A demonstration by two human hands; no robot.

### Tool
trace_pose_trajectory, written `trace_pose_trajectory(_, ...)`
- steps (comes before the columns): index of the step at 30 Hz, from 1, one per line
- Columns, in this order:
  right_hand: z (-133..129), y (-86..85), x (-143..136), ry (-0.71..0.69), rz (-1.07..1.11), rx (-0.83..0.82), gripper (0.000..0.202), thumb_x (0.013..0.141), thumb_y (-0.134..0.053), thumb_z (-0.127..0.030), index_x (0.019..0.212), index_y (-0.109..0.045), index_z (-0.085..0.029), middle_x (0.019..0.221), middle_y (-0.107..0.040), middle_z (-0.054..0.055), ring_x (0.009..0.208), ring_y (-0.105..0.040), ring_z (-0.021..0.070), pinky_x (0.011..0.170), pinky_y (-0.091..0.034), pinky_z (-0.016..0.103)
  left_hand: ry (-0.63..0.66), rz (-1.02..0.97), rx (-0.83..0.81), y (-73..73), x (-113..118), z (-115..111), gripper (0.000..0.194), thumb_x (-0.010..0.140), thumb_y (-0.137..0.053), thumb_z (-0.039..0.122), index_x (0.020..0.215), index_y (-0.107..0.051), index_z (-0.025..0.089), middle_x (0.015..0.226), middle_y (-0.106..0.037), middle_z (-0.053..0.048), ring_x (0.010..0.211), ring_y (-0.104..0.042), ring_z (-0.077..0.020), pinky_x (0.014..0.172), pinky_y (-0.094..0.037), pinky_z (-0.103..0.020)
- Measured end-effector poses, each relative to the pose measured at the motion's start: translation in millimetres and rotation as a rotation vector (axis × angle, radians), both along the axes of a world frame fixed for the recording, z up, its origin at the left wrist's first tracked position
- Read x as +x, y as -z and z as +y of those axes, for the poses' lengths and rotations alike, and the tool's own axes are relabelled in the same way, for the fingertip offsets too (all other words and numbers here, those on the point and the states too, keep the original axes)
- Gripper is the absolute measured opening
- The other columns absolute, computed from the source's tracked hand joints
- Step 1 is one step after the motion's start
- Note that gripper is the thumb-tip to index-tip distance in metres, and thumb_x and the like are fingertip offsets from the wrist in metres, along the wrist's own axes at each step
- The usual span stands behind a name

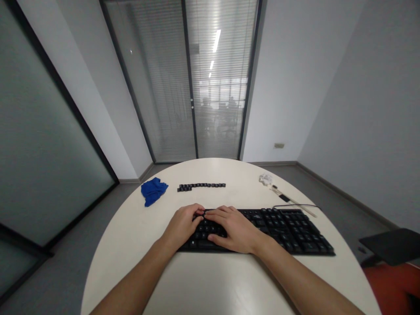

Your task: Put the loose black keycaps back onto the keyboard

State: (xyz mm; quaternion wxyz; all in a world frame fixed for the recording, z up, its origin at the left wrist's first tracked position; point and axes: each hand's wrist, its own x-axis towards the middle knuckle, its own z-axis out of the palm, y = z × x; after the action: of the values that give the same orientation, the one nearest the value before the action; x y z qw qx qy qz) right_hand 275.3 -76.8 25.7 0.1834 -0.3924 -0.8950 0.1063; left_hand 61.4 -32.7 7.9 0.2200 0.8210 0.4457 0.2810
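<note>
A black keyboard (pixel 288 232) lies on the white round table (pixel 203 284). My left hand (pixel 183 223) is at the keyboard's left end, its thumb and index finger bent close together over the upper left keys; whatever is between the fingertips is too small to make out. Over the keys just right of it rests my right hand (pixel 232 227), palm down, thumb apart from the other fingers, with nothing visible in it. Beyond the keyboard, several loose black keycaps (pixel 206 185) stand in a long row, with a shorter row in front at its left end.
At the table's left is a crumpled blue cloth (pixel 153 191). On the right lie a crumpled whitish piece (pixel 265 179) and thin tools (pixel 292 200), near the keyboard cable (pixel 295 204). A red chair (pixel 393 280) stands beyond the right edge.
</note>
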Motion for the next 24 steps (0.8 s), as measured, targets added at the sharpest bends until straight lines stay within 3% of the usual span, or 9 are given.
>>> trace_pose_trajectory(16,1.9,4.4,1.2,-0.026,-0.016,0.003,0.054,0.091,-0.059,-0.047,0.139,-0.055,-0.021,0.146,-0.055,0.010,0.123,-0.052,0.0287,0.105,-0.038,0.046,0.044,0.270,0.166,-1.8,3.5,-6.7,0.020,0.091,-0.046,0.011,0.096,-0.062,0.022,0.097,-0.071,-0.005,0.093,-0.067,-0.0206,0.083,-0.050,-0.030)
trace_pose_trajectory(24,1.7,4.0,1.0,-0.020,0.031,-0.028,0.052,0.089,-0.063,-0.042,0.137,-0.054,-0.023,0.139,-0.059,0.008,0.121,-0.053,0.0276,0.105,-0.039,0.046,0.003,0.153,0.122,1.6,6.5,-4.5,0.016,0.087,-0.055,0.009,0.093,-0.063,0.022,0.095,-0.073,-0.003,0.091,-0.068,-0.0204,0.084,-0.051,-0.030)
